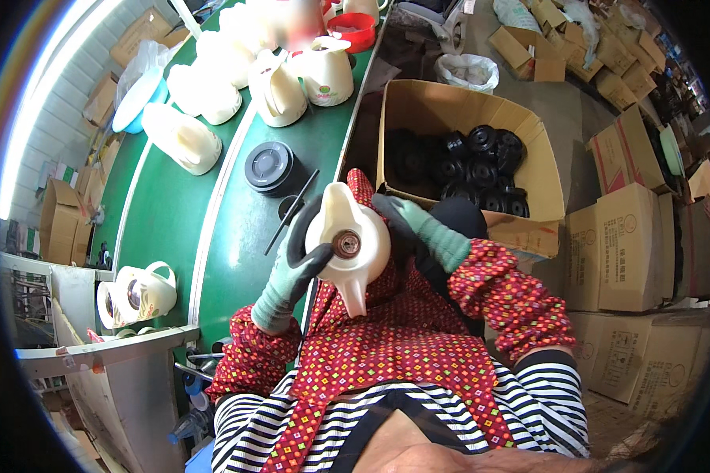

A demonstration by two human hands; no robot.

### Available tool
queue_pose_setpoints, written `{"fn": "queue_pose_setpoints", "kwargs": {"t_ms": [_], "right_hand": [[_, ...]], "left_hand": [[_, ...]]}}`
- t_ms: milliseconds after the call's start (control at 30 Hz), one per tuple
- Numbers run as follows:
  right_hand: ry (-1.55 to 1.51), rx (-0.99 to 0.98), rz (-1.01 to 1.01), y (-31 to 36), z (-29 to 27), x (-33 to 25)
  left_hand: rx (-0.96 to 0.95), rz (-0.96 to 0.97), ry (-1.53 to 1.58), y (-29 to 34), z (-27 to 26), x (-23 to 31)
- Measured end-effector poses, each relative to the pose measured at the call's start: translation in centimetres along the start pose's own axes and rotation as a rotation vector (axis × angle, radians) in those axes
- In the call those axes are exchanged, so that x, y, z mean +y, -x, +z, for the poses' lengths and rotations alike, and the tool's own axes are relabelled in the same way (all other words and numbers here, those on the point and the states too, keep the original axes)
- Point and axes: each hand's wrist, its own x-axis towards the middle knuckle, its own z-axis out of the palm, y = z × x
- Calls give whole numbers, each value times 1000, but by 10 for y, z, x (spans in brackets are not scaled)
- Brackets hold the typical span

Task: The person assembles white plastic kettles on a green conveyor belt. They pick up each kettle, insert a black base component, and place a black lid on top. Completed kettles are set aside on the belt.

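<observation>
A white thermos jug (pixel 379 244) is held over my lap, its open mouth facing up and showing a coppery inner liner. My left hand (pixel 296 260), in a green glove with dark fingers, grips its left side, thumb near the mouth. Against the right side rests my right hand (pixel 422 229), gloved alike, its fingertips partly hidden beside the jug. On the green bench, just beyond my left hand, lie a thin black rod (pixel 292 211) and a stack of round black parts (pixel 270 165).
Several white jugs (pixel 278 91) stand along the green bench (pixel 166 213), with a red ring (pixel 352 31) behind them. More jugs (pixel 146 292) sit near the left metal frame. To my right, a carton (pixel 548 177) holds black round parts; stacked cartons (pixel 627 244) stand farther right.
</observation>
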Motion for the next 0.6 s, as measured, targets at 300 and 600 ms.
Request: {"fn": "queue_pose_setpoints", "kwargs": {"t_ms": [300,600], "right_hand": [[-873,-239,49,70,-3,-160],[138,311,-272,62,-45,-55]], "left_hand": [[84,472,-379,10,29,-3],[-205,419,-771,15,-33,-105]]}}
